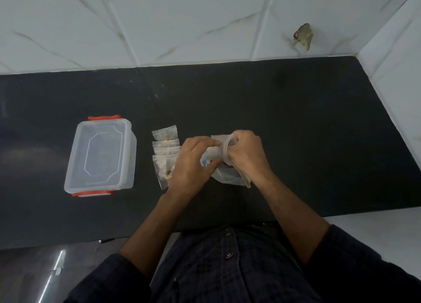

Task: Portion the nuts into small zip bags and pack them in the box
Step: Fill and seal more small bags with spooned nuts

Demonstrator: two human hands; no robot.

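On the black counter (284, 120) a clear plastic box (101, 155) with red clips stands at the left, its lid on. Right of it lie several small zip bags (165, 146) holding nuts, overlapping in a row. My left hand (190, 166) and my right hand (245, 153) meet over a larger clear plastic bag (225, 175) that lies on the counter. Both hands pinch a small clear zip bag (214, 153) between them; my right fingers curl around its mouth. What is inside it is hidden by my fingers.
A white tiled wall rises behind the counter and along its right side, with a chipped spot (304, 36) high on the right. The counter's front edge runs just before my body.
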